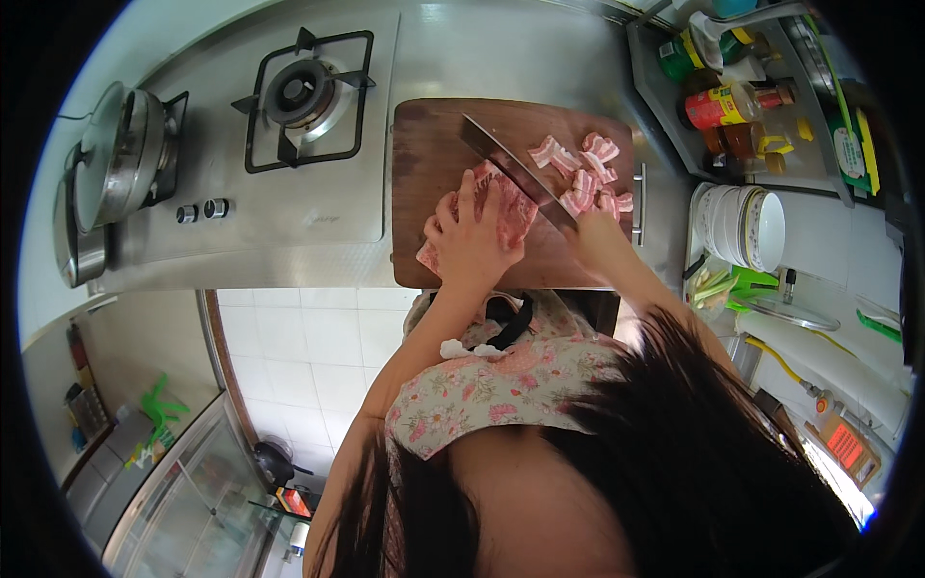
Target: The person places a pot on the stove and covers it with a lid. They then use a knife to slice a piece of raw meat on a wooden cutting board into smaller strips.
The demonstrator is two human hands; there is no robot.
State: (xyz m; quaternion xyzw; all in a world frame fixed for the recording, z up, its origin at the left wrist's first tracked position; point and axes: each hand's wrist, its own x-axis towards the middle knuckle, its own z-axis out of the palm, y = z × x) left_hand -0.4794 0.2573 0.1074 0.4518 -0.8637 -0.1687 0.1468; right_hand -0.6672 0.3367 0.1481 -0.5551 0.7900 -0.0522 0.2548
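Observation:
A wooden cutting board [426, 137] lies on the steel counter in front of me. On it rests a large slab of raw meat [514, 209], marbled red and white. My left hand [473, 235] presses down on the slab with fingers spread over its top. My right hand [596, 242] grips a cleaver [506, 155], whose handle is hidden in the fist. The broad blade slants across the slab's right edge; whether it has entered the meat I cannot tell. Several cut pieces of streaky raw meat [582, 177] lie at the board's right side.
Left of the board is a gas burner [300, 94] with a square pan support. A lidded pan [119, 159] stands farther left. Sauce bottles [723, 105] fill a rack at upper right, above stacked white bowls [744, 224]. A metal handle [639, 202] adjoins the board's right edge.

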